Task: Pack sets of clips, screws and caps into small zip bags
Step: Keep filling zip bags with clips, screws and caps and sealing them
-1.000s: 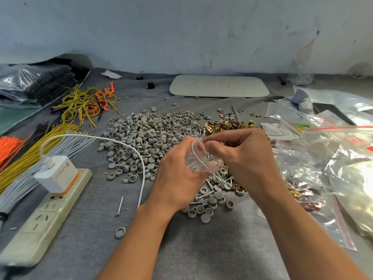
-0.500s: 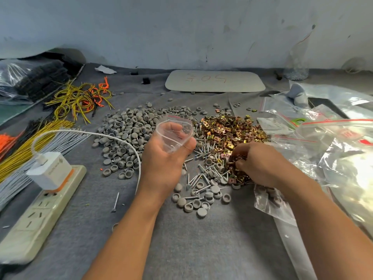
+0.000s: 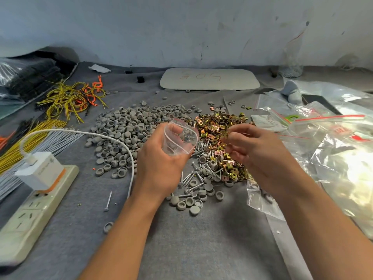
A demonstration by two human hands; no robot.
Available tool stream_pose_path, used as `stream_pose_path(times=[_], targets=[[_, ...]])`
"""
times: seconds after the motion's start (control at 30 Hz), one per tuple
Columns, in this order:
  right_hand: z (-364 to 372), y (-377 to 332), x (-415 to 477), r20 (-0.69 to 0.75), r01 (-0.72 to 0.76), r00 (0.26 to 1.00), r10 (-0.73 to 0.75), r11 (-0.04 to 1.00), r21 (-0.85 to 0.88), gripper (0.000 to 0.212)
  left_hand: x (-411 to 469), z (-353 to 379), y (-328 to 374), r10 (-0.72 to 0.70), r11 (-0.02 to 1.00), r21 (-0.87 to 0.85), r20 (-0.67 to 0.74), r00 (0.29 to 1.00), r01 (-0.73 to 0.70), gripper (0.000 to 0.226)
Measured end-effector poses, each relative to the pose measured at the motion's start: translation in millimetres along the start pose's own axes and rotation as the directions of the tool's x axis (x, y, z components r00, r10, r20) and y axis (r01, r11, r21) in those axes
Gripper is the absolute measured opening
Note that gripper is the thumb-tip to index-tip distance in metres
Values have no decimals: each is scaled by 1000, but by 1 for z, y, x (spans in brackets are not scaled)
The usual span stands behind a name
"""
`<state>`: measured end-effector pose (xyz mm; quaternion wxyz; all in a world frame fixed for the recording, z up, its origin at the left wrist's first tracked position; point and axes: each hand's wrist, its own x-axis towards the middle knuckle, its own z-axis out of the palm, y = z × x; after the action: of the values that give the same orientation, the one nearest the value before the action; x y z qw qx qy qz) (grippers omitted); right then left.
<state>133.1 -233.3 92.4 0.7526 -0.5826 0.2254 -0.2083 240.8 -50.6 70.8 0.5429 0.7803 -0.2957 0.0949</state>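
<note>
Zip bag (image 3: 180, 139), light and limp, needs a grip near its open mouth, where left hand (image 3: 161, 164) curls round it; right hand (image 3: 258, 152) pinches gold clips (image 3: 227, 133).

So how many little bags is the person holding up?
1. The small zip bag is in the left hand, its mouth open. The right hand seems to pinch gold clips, no bag. Other bags lie at the right, not held.

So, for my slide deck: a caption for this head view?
Left hand holds an open zip bag while right hand pinches gold clips beside it.
</note>
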Motion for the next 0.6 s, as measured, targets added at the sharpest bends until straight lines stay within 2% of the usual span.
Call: stream_pose_path(times=[0.07,0.13,0.27,0.4,0.53,0.6], targets=[[9,2,-4,143,-123,985,101,981,150,16,1,1,-2,-30,995,-90,-3,1000,30,38],[19,5,-4,185,-177,972,144,968,176,16,2,1,-2,-108,963,-245,21,994,110,47],[34,6,-6,229,-228,956,185,957,179,17,3,-4,-1,-168,848,-479,165,972,227,31],[41,5,-10,315,-193,936,155,976,95,22,3,-5,1,-146,790,-543,285,947,286,9],[45,5,-15,298,-80,951,83,997,-20,28,2,-6,-3,-73,770,-547,434,898,327,33],[42,2,-15,307,-71,948,90,995,-72,40,3,-8,-2,-33,765,-548,493,870,339,30]])
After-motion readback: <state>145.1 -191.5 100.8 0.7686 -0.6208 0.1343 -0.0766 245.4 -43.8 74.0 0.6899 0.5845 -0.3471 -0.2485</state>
